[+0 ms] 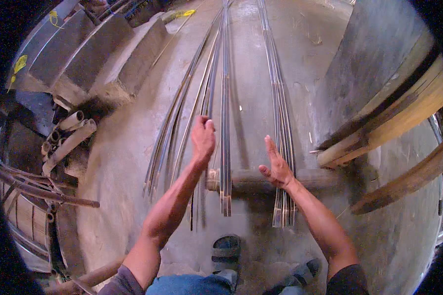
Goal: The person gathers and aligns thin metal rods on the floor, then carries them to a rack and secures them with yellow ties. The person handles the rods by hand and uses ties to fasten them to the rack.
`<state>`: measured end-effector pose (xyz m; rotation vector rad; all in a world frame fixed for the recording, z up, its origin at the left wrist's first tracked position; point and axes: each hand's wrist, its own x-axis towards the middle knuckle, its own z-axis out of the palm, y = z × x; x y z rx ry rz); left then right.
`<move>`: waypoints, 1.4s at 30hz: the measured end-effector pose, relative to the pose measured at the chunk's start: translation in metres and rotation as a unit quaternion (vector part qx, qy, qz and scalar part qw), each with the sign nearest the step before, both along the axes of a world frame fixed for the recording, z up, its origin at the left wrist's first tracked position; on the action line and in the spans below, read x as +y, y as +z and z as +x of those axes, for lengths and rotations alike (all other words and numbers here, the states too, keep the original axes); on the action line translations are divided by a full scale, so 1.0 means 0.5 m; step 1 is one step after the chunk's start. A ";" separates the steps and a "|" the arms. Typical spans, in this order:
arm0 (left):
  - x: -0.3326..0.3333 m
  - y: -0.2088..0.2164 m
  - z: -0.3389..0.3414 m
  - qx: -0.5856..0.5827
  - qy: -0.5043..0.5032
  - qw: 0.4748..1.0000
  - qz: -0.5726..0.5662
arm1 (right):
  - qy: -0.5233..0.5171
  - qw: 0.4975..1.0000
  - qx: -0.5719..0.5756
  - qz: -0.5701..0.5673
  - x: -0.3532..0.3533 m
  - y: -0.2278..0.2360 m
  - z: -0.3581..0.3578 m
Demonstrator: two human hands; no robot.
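My left hand point(203, 140) is closed, fingers curled, over a loose group of long thin strips point(182, 93) that look like split bamboo. Whether a strip is pinched in it is hidden. Just right of that hand, a narrow dark bundle of strips point(225, 147) runs straight away from me, its near end across a log point(251, 181). My right hand point(278, 168) is open, fingers stretched forward and thumb apart, beside and partly over the right-hand strip bundle point(284, 123). I cannot tell if it touches that bundle. The near ends point(284, 216) of this bundle stick out past the log towards me.
Concrete steps point(115, 59) rise at the far left, with cut bamboo tubes point(71, 135) stacked below them. A bamboo rack point(44, 191) stands at the left. On the right are a large slanted slab point(374, 73) and curved wooden beams point(403, 177). My sandalled feet point(226, 253) are on the floor below.
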<state>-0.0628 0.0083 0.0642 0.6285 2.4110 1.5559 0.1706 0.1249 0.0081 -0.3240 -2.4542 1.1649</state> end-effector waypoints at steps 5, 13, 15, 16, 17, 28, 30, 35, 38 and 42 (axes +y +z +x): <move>-0.027 0.049 -0.102 0.190 0.027 0.977 -0.088 | -0.008 1.000 -0.011 0.014 0.016 -0.009 0.012; -0.134 -0.015 -0.250 0.220 0.069 0.956 -0.181 | -0.012 0.999 -0.044 0.006 0.019 -0.005 -0.003; -0.152 -0.043 -0.261 0.230 0.090 0.948 -0.200 | -0.013 0.999 -0.051 0.006 0.024 -0.004 0.001; -0.170 -0.056 -0.269 0.230 0.088 0.945 -0.215 | -0.012 0.999 -0.048 0.003 0.023 -0.008 0.000; -0.188 -0.064 -0.275 0.233 0.087 0.941 -0.230 | -0.012 0.999 -0.043 0.000 0.021 -0.009 -0.001; -0.185 -0.109 -0.173 0.407 -0.025 0.881 -0.240 | -0.007 1.000 -0.010 0.024 0.026 -0.031 -0.027; -0.060 -0.063 -0.050 0.389 -0.184 0.900 -0.063 | -0.025 0.999 0.003 0.036 0.051 -0.014 -0.016; 0.054 -0.074 0.206 0.176 -0.466 0.860 -0.115 | -0.036 0.999 0.009 0.003 0.050 0.008 -0.015; 0.080 -0.088 0.246 0.034 -0.414 0.876 -0.245 | -0.038 0.999 0.011 -0.014 0.047 0.005 -0.026; 0.095 -0.108 0.229 -0.015 -0.423 0.885 -0.193 | -0.038 0.999 0.027 0.023 0.046 -0.003 -0.027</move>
